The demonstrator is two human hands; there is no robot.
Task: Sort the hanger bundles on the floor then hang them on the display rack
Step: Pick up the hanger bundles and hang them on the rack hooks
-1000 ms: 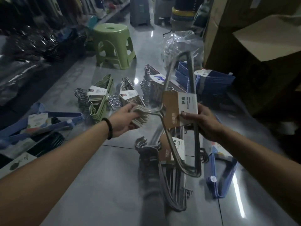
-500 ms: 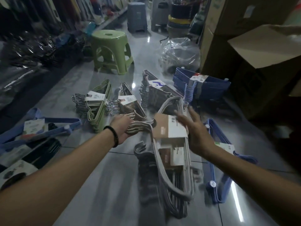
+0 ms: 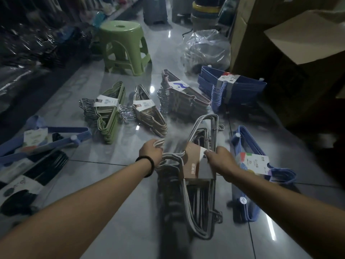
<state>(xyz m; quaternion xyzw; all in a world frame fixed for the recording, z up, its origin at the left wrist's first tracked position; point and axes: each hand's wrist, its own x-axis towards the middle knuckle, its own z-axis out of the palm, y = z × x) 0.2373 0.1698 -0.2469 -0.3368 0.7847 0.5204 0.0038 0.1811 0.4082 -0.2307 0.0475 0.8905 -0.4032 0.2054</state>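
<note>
Observed: the left hand (image 3: 151, 152) has its fingers (image 3: 157, 144) curled round the clustered hooks of a grey hanger bundle (image 3: 186, 202). The right hand (image 3: 220, 161) pinches the bundle's paper band (image 3: 194, 165) between thumb and fingers. The bundle lies low over a pile of like grey hangers on the floor (image 3: 112, 221), directly in front of the person; whether it rests on the pile or hangs just above it cannot be told. Sorted groups stand beyond: a green bundle (image 3: 110, 116), a tan bundle (image 3: 149, 116), a brown stack (image 3: 183, 98) and a blue stack (image 3: 231, 88). A loose blue bundle (image 3: 252, 165) lies just beside the right hand. No display rack can be made out. Assessment: the step in hand appears to be placing this grey bundle with its own kind. Recommendation: carry the weight at the hooks rather than the band, which is paper and may tear or slide. Align the hooks with those of the pile beneath. Lower the bundle flat so that the wire arms nest and do not snag. Clear the blue bundle on the right before releasing either grip.
</note>
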